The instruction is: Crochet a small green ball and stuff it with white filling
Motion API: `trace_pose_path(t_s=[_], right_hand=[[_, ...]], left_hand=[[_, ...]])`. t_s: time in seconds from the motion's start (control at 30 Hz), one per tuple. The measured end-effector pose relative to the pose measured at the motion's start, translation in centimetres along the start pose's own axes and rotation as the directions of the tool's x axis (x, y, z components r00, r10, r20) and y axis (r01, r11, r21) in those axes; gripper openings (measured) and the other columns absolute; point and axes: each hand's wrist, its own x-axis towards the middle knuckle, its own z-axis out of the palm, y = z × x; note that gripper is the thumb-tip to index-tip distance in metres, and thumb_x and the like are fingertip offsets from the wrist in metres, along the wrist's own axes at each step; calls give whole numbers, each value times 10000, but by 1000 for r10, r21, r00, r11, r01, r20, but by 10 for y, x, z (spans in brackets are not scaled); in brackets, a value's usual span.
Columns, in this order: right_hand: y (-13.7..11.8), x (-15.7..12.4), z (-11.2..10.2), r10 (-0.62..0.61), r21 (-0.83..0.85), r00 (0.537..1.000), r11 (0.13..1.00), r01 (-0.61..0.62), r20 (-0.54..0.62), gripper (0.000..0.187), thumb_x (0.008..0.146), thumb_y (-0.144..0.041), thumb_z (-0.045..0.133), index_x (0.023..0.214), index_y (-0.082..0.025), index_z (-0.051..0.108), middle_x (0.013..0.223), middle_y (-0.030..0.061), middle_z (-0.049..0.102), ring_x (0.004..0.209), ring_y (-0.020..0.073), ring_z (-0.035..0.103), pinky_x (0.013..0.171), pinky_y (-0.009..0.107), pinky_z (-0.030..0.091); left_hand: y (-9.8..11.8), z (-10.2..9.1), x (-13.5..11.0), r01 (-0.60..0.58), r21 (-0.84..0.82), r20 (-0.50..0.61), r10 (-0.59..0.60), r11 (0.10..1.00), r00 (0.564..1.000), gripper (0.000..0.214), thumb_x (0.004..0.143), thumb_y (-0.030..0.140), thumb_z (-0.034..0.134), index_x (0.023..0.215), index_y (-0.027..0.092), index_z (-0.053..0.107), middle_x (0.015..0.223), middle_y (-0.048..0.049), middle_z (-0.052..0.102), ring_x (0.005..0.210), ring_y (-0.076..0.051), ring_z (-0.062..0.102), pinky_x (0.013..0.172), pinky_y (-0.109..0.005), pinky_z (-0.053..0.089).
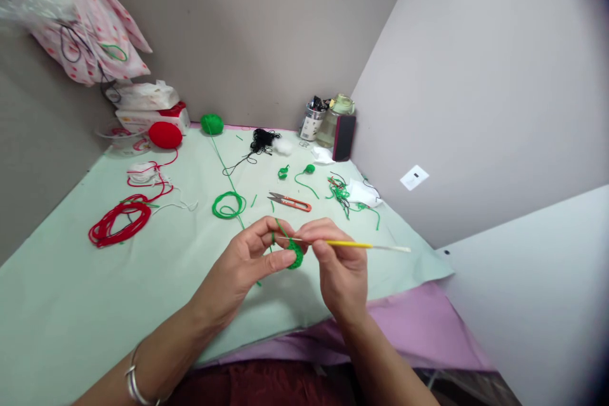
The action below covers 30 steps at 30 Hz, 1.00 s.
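Note:
Between thumb and fingers, my left hand [254, 250] pinches a small round piece of green crochet [295, 256]. Green yarn runs over that hand's fingers and back toward a loose green coil [228, 205] on the table. My right hand [343, 260] grips a crochet hook [349, 244] with a yellow handle, held almost level. The hook's thin metal tip points left and meets the top edge of the crochet piece. Just beyond my hands lie orange-handled thread snips [290, 202], their blades pointing left.
A green yarn ball [212, 124], a red yarn ball [165, 136] and a red coil [118, 222] lie left. Black yarn [262, 141] sits at the back. Yarn scraps [339, 193], a phone [344, 138], a bottle [328, 127] and a pen holder [311, 122] are toward the right wall.

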Motion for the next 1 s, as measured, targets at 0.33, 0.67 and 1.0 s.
trace_pose_path(t_s=[0.33,0.67,1.0], right_hand=[[0,26,-5,-303,-419,953,868,267,-21,219,988,-129,626,1014,-281,781,958,33,737,898,188,701,777,347,583],[18,81,-15,-53,-323,983,946,-7,-176,186,939,-370,694,873,-204,748,891,44,752,707,147,625,687,309,559],[42,117,-36,353,-94,922,935,-342,158,329,1009,-479,462,1132,-217,618,560,-87,454,626,164,627,683,321,566]], left_hand=[[-6,-6,2,194,68,228,-205,979,952,403,741,283,892,1009,246,592,754,72,579,681,-118,494,667,-268,340],[11,-23,6,174,220,251,-228,960,941,218,727,348,869,827,200,744,809,-8,677,715,-147,528,692,-271,397],[48,-91,22,-33,-20,-173,29,999,984,233,778,365,882,723,189,740,800,-18,645,751,-143,584,751,-264,548]])
